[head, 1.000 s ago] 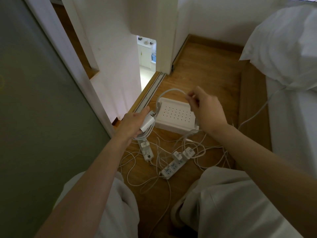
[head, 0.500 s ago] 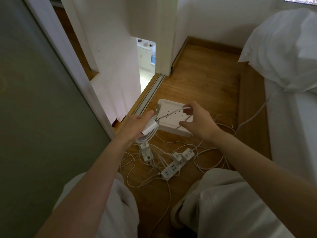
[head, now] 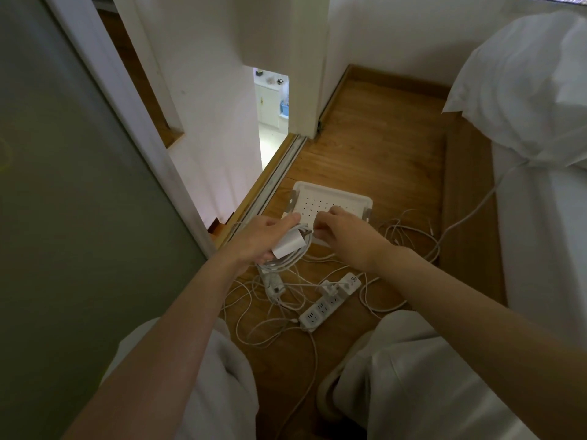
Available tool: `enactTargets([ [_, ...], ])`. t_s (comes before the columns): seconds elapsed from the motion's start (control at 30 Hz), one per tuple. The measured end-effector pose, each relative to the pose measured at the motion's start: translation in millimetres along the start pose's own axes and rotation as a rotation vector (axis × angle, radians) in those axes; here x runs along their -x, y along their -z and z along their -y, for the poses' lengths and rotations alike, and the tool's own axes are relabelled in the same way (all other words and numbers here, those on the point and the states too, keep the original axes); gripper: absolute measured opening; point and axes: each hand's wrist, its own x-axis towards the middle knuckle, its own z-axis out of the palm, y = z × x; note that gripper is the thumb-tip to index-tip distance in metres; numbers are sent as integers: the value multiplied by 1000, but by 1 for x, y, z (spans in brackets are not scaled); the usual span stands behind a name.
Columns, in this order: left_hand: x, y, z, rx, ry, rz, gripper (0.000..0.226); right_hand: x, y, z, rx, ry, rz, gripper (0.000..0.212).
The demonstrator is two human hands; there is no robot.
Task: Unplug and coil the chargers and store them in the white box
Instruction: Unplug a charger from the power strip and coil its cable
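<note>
My left hand grips a white charger brick with its cable coil hanging in loops below the palm. My right hand pinches the cable's free end right beside the brick. Just beyond both hands the white perforated box lies on the wooden floor. A white power strip lies nearer to me, with two white plugs seated in its far end. Another white charger lies on the floor under the coil. Loose white cables sprawl around the strip.
A bed with white sheets and a pillow fills the right side. One cable runs up onto the bed. A sliding door track and grey door panel stand to the left. My knees in pale trousers flank the strip.
My right hand has come down and left from above the box, bringing the cable end to the brick in my left hand. The coil has gained a loop.
</note>
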Motion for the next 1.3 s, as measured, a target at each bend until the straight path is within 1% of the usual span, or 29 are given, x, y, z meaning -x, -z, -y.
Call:
enactTargets([
  [0.03,0,0,1,11,-17,9,36,1,-1,-1,-63,7,45,19],
  [0.1,-2,0,5,42,-68,36,37,2,-1,-3,-67,16,75,21],
  [0.13,-2,0,6,55,-97,56,37,1,-2,-5,-48,-2,54,22],
  [0.27,-2,2,7,102,-220,173,28,-1,6,-4,-1,-98,-135,24],
  [0.3,-2,1,7,84,-242,167,27,-2,8,-2,-5,-109,-169,23],
  [0.37,-5,-3,7,13,-267,103,25,-3,11,3,1,-110,-206,23],
  [0.47,-10,-3,10,-43,-264,20,24,-2,12,9,19,-122,-247,26],
  [0.6,-14,-5,11,-37,-282,17,20,-4,13,8,14,-170,-283,26],
  [0.67,-16,-8,13,-60,-293,20,24,-5,13,7,7,-201,-299,26],
  [0.77,-19,-10,18,-122,-352,-2,29,-5,14,11,-32,-223,-319,25],
  [0.9,-18,-11,17,-95,-352,-99,21,-1,9,22,-148,-216,-302,24],
  [1.0,-17,-10,15,-42,-357,-215,20,4,5,31,-252,-196,-288,25],
  [1.07,-18,-9,14,22,-335,-283,19,7,-2,41,-280,-164,-255,25],
  [1.1,-18,-8,13,74,-314,-296,19,10,-6,46,-265,-139,-232,24],
  [1.17,-16,-9,10,211,-267,-273,19,14,-17,56,-219,-86,-199,19],
  [1.27,-12,-12,5,353,-179,-247,17,16,-30,64,-213,-53,-194,11],
  [1.3,-12,-12,3,399,-146,-257,17,16,-34,66,-193,-44,-186,13],
])
